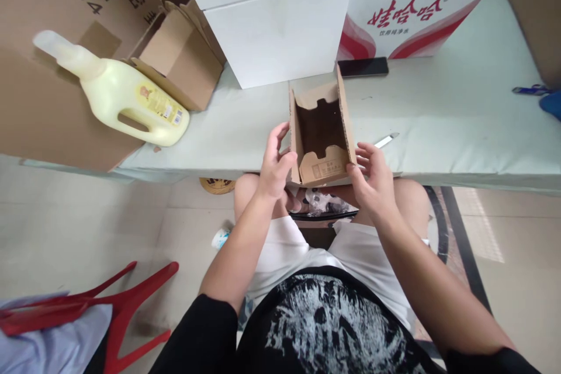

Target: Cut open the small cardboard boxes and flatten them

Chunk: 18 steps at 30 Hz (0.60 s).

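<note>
A small open cardboard box [326,169] stands at the near edge of the covered table, its top flaps raised and its inside dark. My left hand [277,166] grips its left side, fingers and thumb against the cardboard. On the opposite side, my right hand [370,178] holds the right wall, with the thumb near the front corner and the fingers curled. Just beyond my right fingers lies a slim whitish tool [386,140] with a pointed end, partly hidden by the hand. The box's lower part is out of sight.
Behind the box stand white cartons [280,35] and a black phone [363,67]. To the left are a pale yellow bottle [131,99], another cardboard box [184,58] and a large carton [56,111]. A blue pen-like item [532,90] lies far right. A red chair [118,321] stands below left.
</note>
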Motion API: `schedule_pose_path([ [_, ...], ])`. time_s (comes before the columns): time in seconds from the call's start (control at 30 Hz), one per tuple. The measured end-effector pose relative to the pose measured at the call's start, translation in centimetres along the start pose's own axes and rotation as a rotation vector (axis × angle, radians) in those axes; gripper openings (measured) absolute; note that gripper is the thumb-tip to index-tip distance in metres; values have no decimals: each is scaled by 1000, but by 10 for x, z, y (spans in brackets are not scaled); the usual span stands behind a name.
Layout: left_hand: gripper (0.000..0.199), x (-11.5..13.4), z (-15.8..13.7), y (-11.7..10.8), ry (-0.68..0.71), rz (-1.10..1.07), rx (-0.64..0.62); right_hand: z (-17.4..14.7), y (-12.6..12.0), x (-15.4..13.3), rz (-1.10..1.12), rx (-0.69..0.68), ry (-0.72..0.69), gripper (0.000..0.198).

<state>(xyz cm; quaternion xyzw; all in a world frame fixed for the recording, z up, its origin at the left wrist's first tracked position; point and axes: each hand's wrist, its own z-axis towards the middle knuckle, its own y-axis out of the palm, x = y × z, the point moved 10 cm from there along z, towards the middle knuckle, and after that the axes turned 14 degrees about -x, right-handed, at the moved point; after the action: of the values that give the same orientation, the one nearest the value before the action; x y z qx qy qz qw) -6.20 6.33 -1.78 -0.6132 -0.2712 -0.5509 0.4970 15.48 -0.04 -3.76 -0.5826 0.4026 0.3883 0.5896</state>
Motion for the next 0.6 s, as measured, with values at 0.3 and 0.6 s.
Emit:
schedule_pose_path([
  [0.3,56,-52,-45,-68,-158,-512,409,-12,-7,27,82,55,37,47],
  [0.6,56,-94,-69,-43,-318,-859,469,-24,-4,39,118,12,-48,54],
])
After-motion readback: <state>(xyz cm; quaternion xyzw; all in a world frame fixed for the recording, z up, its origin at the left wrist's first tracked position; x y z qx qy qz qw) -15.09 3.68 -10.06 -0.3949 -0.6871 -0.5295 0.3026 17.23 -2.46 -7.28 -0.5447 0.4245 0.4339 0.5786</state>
